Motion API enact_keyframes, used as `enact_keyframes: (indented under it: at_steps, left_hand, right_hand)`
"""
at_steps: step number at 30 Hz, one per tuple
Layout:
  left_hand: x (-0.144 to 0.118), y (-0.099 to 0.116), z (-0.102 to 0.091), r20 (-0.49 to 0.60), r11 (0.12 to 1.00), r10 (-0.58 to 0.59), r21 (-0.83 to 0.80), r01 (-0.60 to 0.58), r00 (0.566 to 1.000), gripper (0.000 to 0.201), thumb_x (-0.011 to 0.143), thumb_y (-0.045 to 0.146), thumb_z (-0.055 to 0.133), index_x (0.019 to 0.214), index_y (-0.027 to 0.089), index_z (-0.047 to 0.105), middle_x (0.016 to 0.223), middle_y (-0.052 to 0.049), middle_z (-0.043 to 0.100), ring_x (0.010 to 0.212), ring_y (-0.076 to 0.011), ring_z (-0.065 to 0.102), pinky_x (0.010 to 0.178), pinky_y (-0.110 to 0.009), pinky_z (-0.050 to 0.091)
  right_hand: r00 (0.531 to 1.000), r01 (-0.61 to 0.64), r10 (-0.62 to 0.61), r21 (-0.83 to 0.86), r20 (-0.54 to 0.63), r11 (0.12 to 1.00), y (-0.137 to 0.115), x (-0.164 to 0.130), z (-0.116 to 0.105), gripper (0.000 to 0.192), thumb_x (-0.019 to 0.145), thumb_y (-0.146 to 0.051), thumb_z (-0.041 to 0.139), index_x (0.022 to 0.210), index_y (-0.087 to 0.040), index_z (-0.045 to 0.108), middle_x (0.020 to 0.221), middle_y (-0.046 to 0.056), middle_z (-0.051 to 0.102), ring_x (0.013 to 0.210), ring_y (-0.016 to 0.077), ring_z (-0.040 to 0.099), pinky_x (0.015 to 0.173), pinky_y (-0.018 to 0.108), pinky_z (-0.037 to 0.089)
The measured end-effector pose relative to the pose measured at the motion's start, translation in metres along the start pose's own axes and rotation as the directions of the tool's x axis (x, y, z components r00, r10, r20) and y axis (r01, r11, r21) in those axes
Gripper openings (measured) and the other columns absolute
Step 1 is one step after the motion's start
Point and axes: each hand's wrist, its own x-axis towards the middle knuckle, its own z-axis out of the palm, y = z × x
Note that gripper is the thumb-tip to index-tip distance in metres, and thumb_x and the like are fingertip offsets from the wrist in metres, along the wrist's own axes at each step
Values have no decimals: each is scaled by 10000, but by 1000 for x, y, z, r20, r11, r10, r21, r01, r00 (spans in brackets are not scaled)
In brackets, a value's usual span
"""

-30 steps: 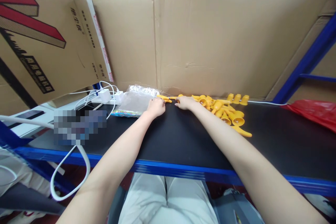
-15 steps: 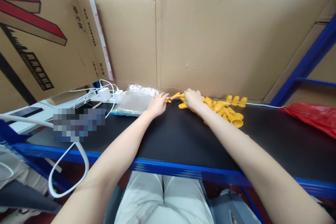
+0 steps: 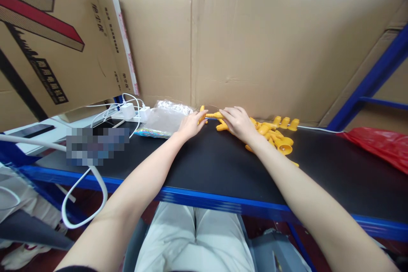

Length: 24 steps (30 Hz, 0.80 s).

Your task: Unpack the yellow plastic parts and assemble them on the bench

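Near the cardboard wall, my left hand (image 3: 190, 124) is closed around a yellow plastic piece (image 3: 202, 110) that sticks up past the fingertips. A narrow, ridged yellow plastic part (image 3: 214, 115) runs between my two hands; its left end meets the piece in my left hand. My right hand (image 3: 239, 123) pinches the part's right end with its fingertips, palm down. Under and beside my right hand lies a heap of yellow plastic parts (image 3: 264, 129), among them a round cup-like one (image 3: 284, 148). My right hand hides some of the heap.
A clear plastic bag (image 3: 164, 121) lies left of my left hand. Three yellow cups (image 3: 285, 123) stand in a row at the back. White chargers and cables (image 3: 128, 111) are at left, a red plastic bag (image 3: 379, 142) at right. Cardboard (image 3: 255, 51) walls the back of the black shelf (image 3: 219, 165).
My right hand has come off the heap with its fingers stretched left onto the narrow part. In my left hand the yellow piece now points up. The view has shifted slightly.
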Motion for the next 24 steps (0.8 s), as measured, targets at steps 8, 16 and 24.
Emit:
enact_keyframes:
  at_steps: [8, 16, 24]
  left_hand:
    - [1, 7, -6, -14, 997, -22, 72, 23, 1000, 320, 883, 334, 497, 1174, 253, 604, 1058, -58, 662, 903, -203, 630, 795, -299, 466]
    - [1, 11, -3, 33, 991, 12, 136, -16, 999, 327, 859, 326, 512, 1152, 241, 630, 1026, -72, 682, 894, -210, 639, 782, -301, 466]
    - [0, 10, -3, 39, 990, 29, 137, -34, 999, 333, 855, 312, 503, 1154, 245, 635, 1018, -70, 690, 886, -213, 643, 777, -305, 471]
  right_hand:
    - [998, -57, 57, -45, 8, 997, -17, 2, -5, 378, 949, -327, 383, 1217, -129, 561, 1161, 156, 622, 1105, 254, 525, 1048, 470, 209]
    - [975, -119, 135, -98, 176, 988, -25, 6, -11, 232, 926, -234, 407, 1058, -146, 576, 1034, 134, 636, 980, 264, 540, 1014, 475, 200]
    - [967, -143, 162, -106, 196, 984, -26, 5, -14, 261, 931, -305, 422, 1089, -144, 554, 1058, 134, 633, 987, 270, 537, 939, 421, 242]
